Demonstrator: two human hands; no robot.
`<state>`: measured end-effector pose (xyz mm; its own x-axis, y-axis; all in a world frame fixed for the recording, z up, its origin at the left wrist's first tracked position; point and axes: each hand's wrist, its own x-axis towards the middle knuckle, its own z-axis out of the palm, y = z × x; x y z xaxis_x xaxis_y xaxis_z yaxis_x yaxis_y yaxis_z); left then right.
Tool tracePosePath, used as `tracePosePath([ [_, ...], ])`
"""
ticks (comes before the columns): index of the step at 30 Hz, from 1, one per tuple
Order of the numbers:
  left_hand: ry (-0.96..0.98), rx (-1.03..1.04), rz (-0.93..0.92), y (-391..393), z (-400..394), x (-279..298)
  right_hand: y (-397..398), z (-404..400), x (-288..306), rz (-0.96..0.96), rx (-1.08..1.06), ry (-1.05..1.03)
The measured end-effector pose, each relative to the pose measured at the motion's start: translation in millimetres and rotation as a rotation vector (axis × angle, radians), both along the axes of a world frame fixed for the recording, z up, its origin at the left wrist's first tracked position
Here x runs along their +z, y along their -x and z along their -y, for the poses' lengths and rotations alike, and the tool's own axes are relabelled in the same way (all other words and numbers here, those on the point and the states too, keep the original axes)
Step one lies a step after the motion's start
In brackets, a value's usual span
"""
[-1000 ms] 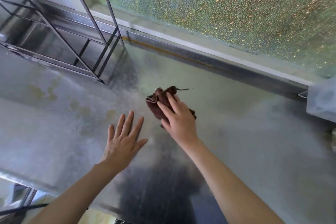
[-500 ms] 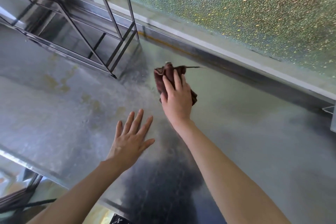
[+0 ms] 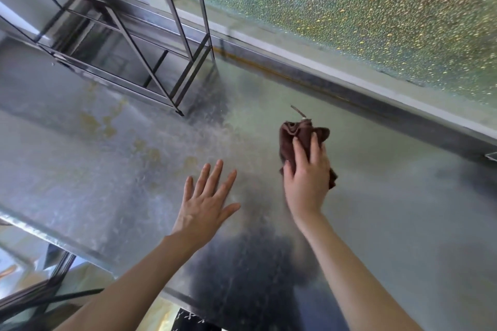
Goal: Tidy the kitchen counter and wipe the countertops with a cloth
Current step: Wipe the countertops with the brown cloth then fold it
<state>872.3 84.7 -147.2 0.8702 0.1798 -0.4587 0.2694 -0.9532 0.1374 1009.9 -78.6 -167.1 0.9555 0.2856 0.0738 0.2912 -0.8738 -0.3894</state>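
Far left: metal rack, its top cut off by the frame edge. Left hand flat, fingers spread, on the stainless tabletop. Right hand presses a bunched dark-red cloth onto the steel, covering its lower half. Textured glass pane behind; yellowish stains left of centre.

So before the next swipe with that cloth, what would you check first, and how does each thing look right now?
1. Cloth under the right hand: ok, fingers lie across it.
2. Cloth bunched, not spread flat: not ok for wide coverage.
3. Left hand out of the cloth's way: ok, open and apart from it.
4. Yellowish stains on the counter wiped: not ok, they show.
5. Metal rack clear of the cloth: ok.
6. Cloth wet: cannot tell.
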Motion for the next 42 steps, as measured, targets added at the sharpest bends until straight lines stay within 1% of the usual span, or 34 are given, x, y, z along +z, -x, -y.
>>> tracePosePath([
  [3,0.116,0.08,0.012,-3.5,4.5,6.5,36.3,-16.2,5.7,-0.068,0.085,-0.003],
  [4,0.169,0.133,0.02,-6.0,7.0,11.3,46.4,-17.8,9.9,-0.114,0.126,-0.026],
  [5,0.233,0.206,0.068,-9.0,10.4,17.0,53.4,-16.8,15.7,-0.186,0.155,-0.084],
  [6,0.304,0.307,0.143,-13.3,13.9,22.6,55.8,-13.1,23.9,-0.285,0.154,-0.194],
  [7,0.399,0.441,0.218,-19.8,17.8,28.7,54.1,-6.6,32.6,-0.395,0.111,-0.327],
  [8,0.514,0.601,0.269,-28.1,22.1,35.3,48.8,1.9,38.8,-0.467,0.029,-0.455],
  [9,0.646,0.766,0.285,-38.3,27.3,43.4,38.9,11.2,43.3,-0.491,-0.076,-0.536],
  [10,0.77,0.908,0.267,-49.9,32.5,49.7,26.3,19.0,46.7,-0.492,-0.173,-0.562],
  [12,0.905,1.061,0.209,-73.7,41.0,55.3,2.4,23.1,46.7,-0.547,-0.266,-0.559],
  [15,0.988,1.188,0.21,-100.7,47.1,52.6,-18.1,1.5,45.7,-0.744,-0.24,-0.571],
  [17,1.051,1.242,0.186,-107.4,46.6,53.4,-22.7,-11.3,46.2,-0.824,-0.177,-0.529],
  [19,1.068,1.217,0.148,-106.6,42.7,55.2,-26.6,-14.1,44.7,-0.85,-0.131,-0.458],
  [23,1.0,1.038,0.132,-97.0,27.2,50.2,-30.0,-8.1,50.5,-0.933,0.017,-0.424],
  [26,1.056,0.936,0.151,-87.8,19.8,51.7,-29.9,-4.0,54.9,-0.807,0.185,-0.264],
  [27,1.08,0.915,0.169,-85.0,18.5,53.2,-29.6,-2.8,58.3,-0.787,0.224,-0.278],
  [29,1.097,0.876,0.213,-79.9,15.8,57.3,-27.8,-1.2,67.5,-0.851,0.269,-0.413],
  [33,1.09,0.807,0.287,-71.5,14.4,71.1,-22.1,2.5,79.4,-0.971,0.217,-0.579],
  [35,1.024,0.784,0.32,-67.2,11.1,76.3,-19.4,2.7,81.9,-1.001,0.198,-0.591],
  [38,0.925,0.803,0.403,-59.2,1.1,82.0,-16.2,4.8,86.7,-0.932,0.215,-0.556],
  [40,0.975,0.822,0.383,-53.8,-5.9,88.5,-12.2,4.5,91.5,-0.889,0.216,-0.559],
  [42,1.111,0.808,0.24,-49.9,-15.1,94.1,-6.4,1.6,96.4,-0.862,0.205,-0.594],
])
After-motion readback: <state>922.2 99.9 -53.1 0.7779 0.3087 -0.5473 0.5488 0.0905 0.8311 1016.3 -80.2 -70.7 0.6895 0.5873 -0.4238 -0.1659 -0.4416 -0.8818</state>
